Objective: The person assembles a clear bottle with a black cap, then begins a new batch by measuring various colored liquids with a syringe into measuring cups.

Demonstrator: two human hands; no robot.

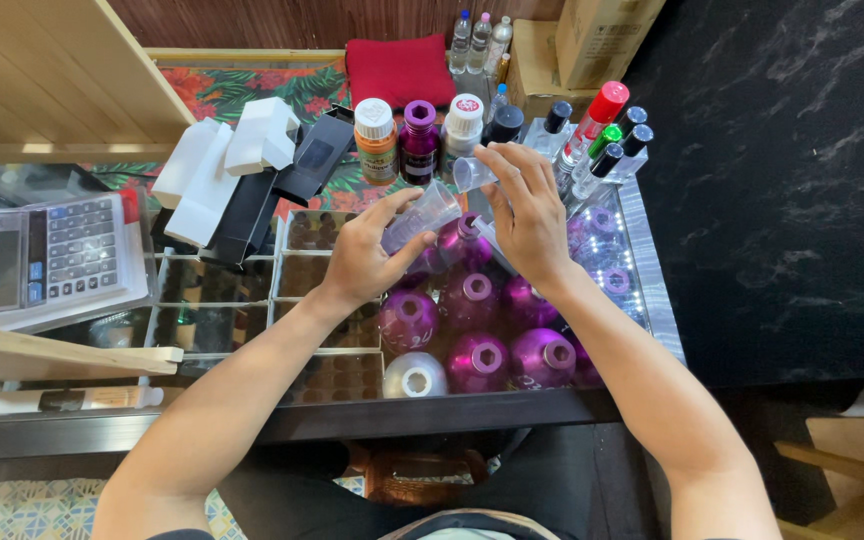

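- The left hand (360, 262) has its fingers closed round a small clear cup (420, 215), held tilted above the purple bottles (472, 330) near the middle of the worktop (652, 300).
- The right hand (530, 215) pinches a second, smaller clear cup (474, 173) between thumb and fingertips, just beside the first cup; whether the two touch is hard to tell from here.
- The purple bottles stand packed together at the worktop's near right edge, with one silver bottle (415, 377) at their left corner.
- Along the far edge stand three labelled bottles: an orange one with a white cap (376, 140), a dark purple one (418, 140), and a white one with a round red-and-white label on its cap (464, 128).
- To their right is a cluster of slim spray bottles with black caps (617, 150), one red cap (607, 103) among them.
- White boxes (222, 160) and black boxes (297, 165) lie heaped at the far left.
- A grey calculator (57, 260) sits at the left edge.
- Cardboard cartons (582, 45) stand past the far right corner.
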